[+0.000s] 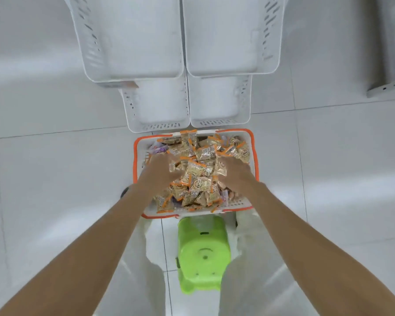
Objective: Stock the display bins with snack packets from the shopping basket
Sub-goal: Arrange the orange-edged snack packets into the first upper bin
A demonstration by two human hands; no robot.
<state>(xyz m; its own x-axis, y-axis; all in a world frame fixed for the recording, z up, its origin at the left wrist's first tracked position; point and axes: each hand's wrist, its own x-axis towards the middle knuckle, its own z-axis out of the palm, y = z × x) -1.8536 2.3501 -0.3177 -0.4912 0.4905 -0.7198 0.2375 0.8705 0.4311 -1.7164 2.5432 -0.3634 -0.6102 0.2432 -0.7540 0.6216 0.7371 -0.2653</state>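
A white shopping basket (136, 156) with an orange rim sits on the floor, heaped with gold and orange snack packets (200, 179). A purple packet (160, 149) lies at its far left. Both my hands are down in the heap. My left hand (159, 171) is at the pile's left side and my right hand (234, 171) at its right, with a bunch of packets pressed between them. Fingertips are buried among the wrappers. Beyond the basket stand white display bins: a lower left bin (156, 127), a lower right bin (219, 123), an upper left bin (132, 42) and an upper right bin (230, 37).
A lime green plastic stool (202, 252) stands close in front of me, between my white trouser legs. The floor is pale glossy tile. A grey shelf unit (388, 65) edges in at the far right.
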